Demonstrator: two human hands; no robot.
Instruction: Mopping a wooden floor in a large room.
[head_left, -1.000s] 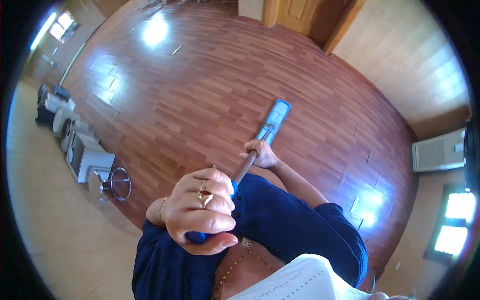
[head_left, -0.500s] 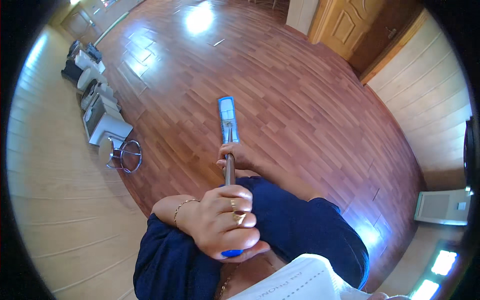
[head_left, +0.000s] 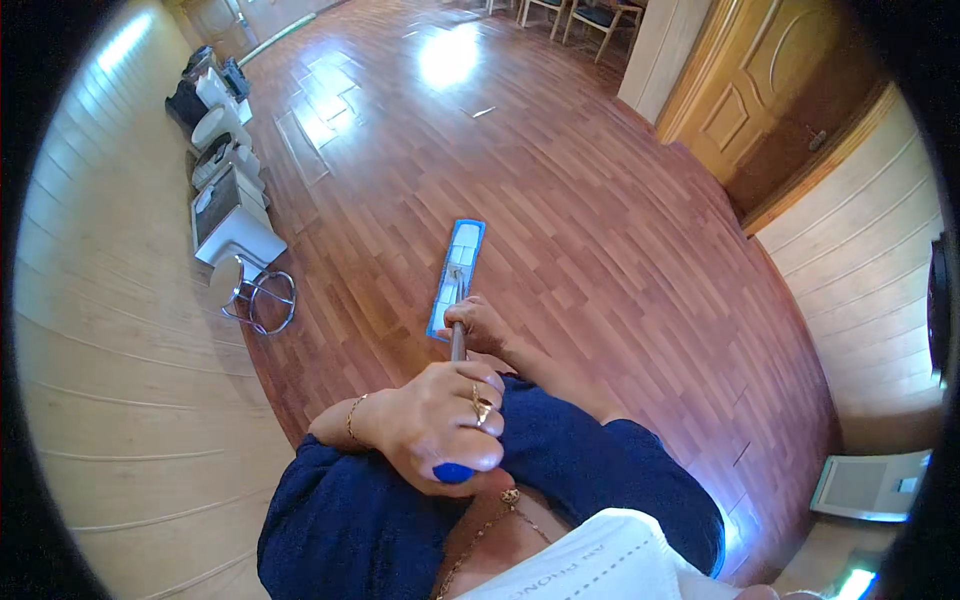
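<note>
A flat mop (head_left: 465, 245) with a long, narrow head, blue-edged and pale on top, lies on the brown wood-look floor ahead of me. Its metal pole rises toward my chest. My left hand (head_left: 435, 420), with gold rings and a bracelet, is closed round the top of the pole; the blue end cap (head_left: 453, 473) shows below the fingers. Lower down, my right hand (head_left: 480, 325) wraps the pole just above the mop head and hides part of it.
Along the left wall stand a chrome-legged stool (head_left: 268, 300), a white cabinet-like unit (head_left: 245, 230) and several other items. A wooden door (head_left: 750, 100) is at the right, chairs (head_left: 600, 20) at the far back. A white panelled box (head_left: 870, 487) stands at the lower right.
The mop head has turned, its far end swinging right and its near end left, so more of it shows. My view has shifted, and both hands keep their hold.
</note>
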